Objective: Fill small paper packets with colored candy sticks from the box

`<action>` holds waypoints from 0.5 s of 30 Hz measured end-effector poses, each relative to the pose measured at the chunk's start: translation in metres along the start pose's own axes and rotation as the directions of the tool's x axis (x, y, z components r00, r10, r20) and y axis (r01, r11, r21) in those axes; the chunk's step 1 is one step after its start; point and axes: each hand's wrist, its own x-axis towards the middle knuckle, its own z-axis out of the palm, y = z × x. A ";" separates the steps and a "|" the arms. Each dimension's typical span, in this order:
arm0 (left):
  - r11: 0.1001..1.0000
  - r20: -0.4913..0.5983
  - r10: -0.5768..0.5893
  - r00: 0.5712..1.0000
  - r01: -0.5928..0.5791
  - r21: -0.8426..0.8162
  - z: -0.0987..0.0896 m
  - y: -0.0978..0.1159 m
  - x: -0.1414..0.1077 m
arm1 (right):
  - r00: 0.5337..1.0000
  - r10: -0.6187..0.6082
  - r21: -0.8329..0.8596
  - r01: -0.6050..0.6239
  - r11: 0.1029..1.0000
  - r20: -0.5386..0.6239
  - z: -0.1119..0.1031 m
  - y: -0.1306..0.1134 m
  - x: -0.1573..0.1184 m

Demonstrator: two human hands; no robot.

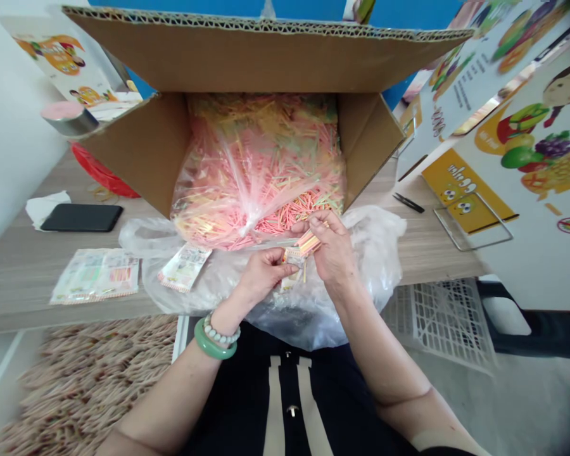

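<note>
My left hand point(266, 273) is closed, pinching the edge of a small printed packet point(292, 263). In the closed fingers of my right hand point(331, 244) is a bundle of thin pink and yellow sticks point(308, 242), its lower end at the packet's top. Whether any sticks are inside the packet I cannot tell. Just beyond both hands, a clear plastic bag point(249, 215) full of loose pink, yellow and green sticks point(289, 158) sits in an open cardboard box point(266, 63). A crumpled clear plastic sheet point(375, 247) lies beneath my hands.
Printed packets point(185, 266) lie left of my hands, with flat filled packets point(97, 275) farther left. Behind them is a black phone point(82, 217). Tweezers point(408, 202) rest at right, near fruit-printed cartons point(527, 158) and a wire stand point(472, 221). A white plastic crate point(451, 323) stands below.
</note>
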 end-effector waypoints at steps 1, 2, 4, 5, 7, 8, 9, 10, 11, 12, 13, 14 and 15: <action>1.000 0.006 -0.005 1.000 0.005 -0.013 0.000 -0.001 0.000 | 1.000 -0.004 -0.004 0.004 1.000 0.013 -0.001 0.000 0.000; 0.999 0.012 -0.011 1.000 0.011 -0.030 -0.001 -0.003 0.001 | 1.000 -0.009 -0.010 0.009 1.000 0.030 -0.001 0.001 0.000; 0.997 0.031 -0.025 0.999 0.028 -0.078 -0.002 -0.004 0.001 | 0.997 -0.025 -0.024 0.026 0.999 0.071 -0.002 0.002 -0.001; 0.994 0.049 -0.036 0.998 0.041 -0.104 -0.002 -0.005 0.001 | 0.995 -0.037 -0.027 0.039 0.999 0.088 -0.003 0.002 -0.002; 0.988 0.089 -0.068 0.994 0.079 -0.134 -0.003 -0.004 0.001 | 0.992 -0.067 -0.015 0.068 0.998 0.106 -0.003 0.003 -0.003; 0.986 0.102 -0.082 0.991 0.095 -0.137 -0.003 -0.004 0.000 | 0.991 -0.079 -0.004 0.080 0.997 0.109 -0.004 0.002 -0.003; 0.985 0.107 -0.091 0.990 0.105 -0.134 -0.003 -0.003 0.000 | 0.990 -0.084 0.003 0.084 0.996 0.113 -0.004 0.002 -0.003; 0.986 0.105 -0.096 0.990 0.109 -0.129 -0.002 -0.002 0.000 | 0.990 -0.083 0.006 0.083 0.997 0.115 -0.004 0.001 -0.003; 0.986 0.097 -0.096 0.991 0.107 -0.124 -0.002 -0.001 0.000 | 0.990 -0.075 0.000 0.075 0.997 0.118 -0.004 0.001 -0.003; 0.987 0.087 -0.092 0.992 0.102 -0.121 -0.002 0.000 0.000 | 0.991 -0.063 -0.012 0.064 0.998 0.121 -0.004 0.001 -0.002; 0.988 0.075 -0.089 0.993 0.097 -0.118 -0.002 0.000 0.000 | 0.991 -0.047 -0.029 0.051 0.998 0.124 -0.004 0.001 -0.002; 0.989 0.064 -0.087 0.994 0.094 -0.114 -0.002 0.000 0.000 | 0.991 -0.029 -0.047 0.036 0.998 0.127 -0.004 0.001 -0.002; 0.990 0.051 -0.084 0.995 0.090 -0.107 -0.002 0.000 0.000 | 0.991 -0.012 -0.063 0.021 0.998 0.132 -0.005 0.002 -0.001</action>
